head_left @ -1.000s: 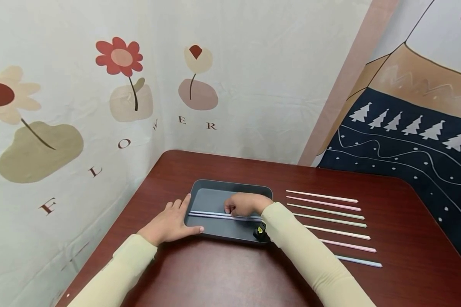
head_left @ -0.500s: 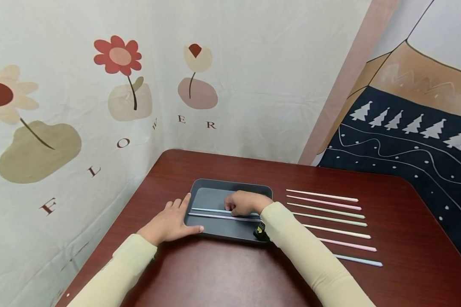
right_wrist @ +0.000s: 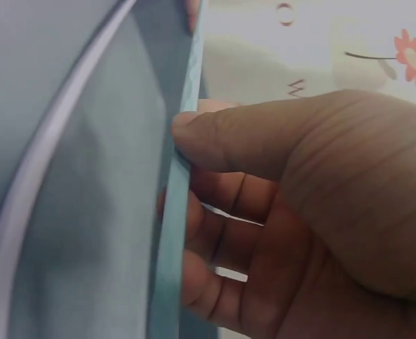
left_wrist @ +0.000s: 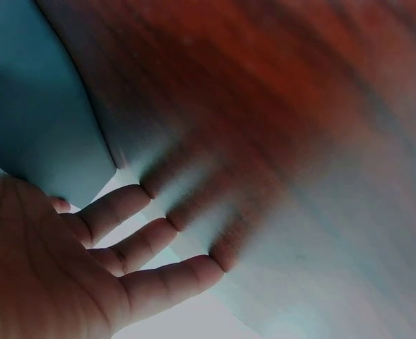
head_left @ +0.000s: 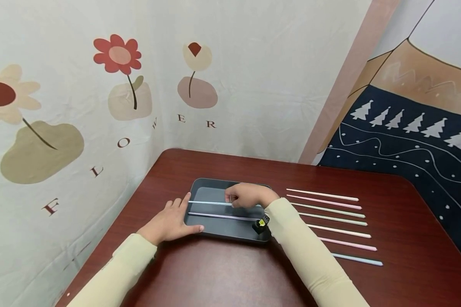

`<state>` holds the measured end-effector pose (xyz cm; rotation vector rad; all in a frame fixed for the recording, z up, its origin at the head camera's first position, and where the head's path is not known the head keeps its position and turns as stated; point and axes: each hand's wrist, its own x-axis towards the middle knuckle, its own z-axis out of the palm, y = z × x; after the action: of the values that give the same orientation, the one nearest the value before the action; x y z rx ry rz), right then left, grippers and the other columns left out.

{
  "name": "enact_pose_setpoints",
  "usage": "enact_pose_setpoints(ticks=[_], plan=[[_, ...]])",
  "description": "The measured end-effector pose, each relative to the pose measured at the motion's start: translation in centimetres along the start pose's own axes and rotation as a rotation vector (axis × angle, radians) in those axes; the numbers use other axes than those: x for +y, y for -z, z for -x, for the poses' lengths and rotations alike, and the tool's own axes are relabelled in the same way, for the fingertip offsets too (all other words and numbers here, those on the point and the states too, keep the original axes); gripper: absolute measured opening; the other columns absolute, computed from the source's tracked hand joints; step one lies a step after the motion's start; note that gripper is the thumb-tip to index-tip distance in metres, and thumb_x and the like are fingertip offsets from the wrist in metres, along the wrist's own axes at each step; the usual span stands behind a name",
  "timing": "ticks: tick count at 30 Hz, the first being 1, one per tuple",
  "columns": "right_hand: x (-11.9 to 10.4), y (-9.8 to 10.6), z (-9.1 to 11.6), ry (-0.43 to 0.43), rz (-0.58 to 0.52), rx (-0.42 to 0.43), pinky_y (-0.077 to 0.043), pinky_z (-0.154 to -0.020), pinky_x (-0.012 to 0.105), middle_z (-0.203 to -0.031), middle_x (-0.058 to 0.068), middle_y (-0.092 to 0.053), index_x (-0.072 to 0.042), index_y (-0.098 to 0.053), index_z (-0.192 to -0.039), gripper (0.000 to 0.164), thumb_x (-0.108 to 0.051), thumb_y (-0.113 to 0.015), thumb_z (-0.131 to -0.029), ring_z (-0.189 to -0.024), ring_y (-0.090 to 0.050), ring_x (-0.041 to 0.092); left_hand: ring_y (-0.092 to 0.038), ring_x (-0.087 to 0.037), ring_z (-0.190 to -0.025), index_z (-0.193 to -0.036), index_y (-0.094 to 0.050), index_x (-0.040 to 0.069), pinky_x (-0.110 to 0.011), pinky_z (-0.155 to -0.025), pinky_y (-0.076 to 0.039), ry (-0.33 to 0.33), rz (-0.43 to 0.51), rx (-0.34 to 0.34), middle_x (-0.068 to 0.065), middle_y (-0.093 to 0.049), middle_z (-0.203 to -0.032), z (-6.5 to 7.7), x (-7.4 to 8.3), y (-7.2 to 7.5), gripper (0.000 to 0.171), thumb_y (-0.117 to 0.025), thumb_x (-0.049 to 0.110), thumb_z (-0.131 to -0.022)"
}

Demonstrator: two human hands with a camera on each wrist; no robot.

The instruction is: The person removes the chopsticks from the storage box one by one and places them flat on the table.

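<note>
My right hand (head_left: 249, 195) pinches a light blue chopstick (right_wrist: 171, 233) between thumb and curled fingers, over the grey tray (head_left: 211, 230). In the head view that chopstick runs left to right across the tray's middle. A pale purple chopstick (head_left: 219, 216) lies in the tray, nearer the front and apart from the blue one. My left hand (head_left: 173, 222) rests with spread fingers at the tray's left end, thumb along the front rim. In the left wrist view its fingers (left_wrist: 172, 282) are extended beside the tray's outer wall and hold nothing.
Several chopsticks (head_left: 330, 209) in white, pink, green and blue lie in a spaced row on the brown table (head_left: 230, 273), right of the tray. My right forearm covers the left ends of some. A flower-printed cloth (head_left: 246, 85) hangs behind the table.
The right hand has shifted away from me with the blue chopstick, widening the gap to the purple chopstick, which has stayed put. The left hand has kept its place.
</note>
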<state>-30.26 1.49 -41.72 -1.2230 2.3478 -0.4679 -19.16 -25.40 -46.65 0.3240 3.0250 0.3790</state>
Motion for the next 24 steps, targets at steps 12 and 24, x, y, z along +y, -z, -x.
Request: enact_pose_setpoints(ticks=[12,24], plan=[[-0.1,1.3,3.1,0.030,0.007,0.046,-0.040,-0.067,0.029,-0.074,-0.005,-0.048,-0.013,-0.062,-0.096,0.011,-0.003,-0.060,-0.095,-0.069,-0.046,0.009,-0.041,-0.045,-0.126,-0.156,-0.018,-0.002,-0.053,-0.096,-0.045,0.012,0.007,-0.004,-0.025,-0.044,-0.140,0.1,0.1,0.1,0.129,-0.054,0.088,-0.071],[2.4,1.4,9.4,-0.031,-0.097,0.171,-0.043,-0.066,0.031,-0.078,-0.004,-0.051,-0.009,-0.064,-0.096,0.011,0.000,-0.059,-0.095,-0.073,-0.049,0.012,-0.039,-0.049,-0.128,-0.156,-0.018,-0.003,-0.057,-0.097,-0.042,0.002,0.004,-0.003,-0.027,-0.043,-0.142,0.1,0.0,0.1,0.128,-0.054,0.087,-0.073]])
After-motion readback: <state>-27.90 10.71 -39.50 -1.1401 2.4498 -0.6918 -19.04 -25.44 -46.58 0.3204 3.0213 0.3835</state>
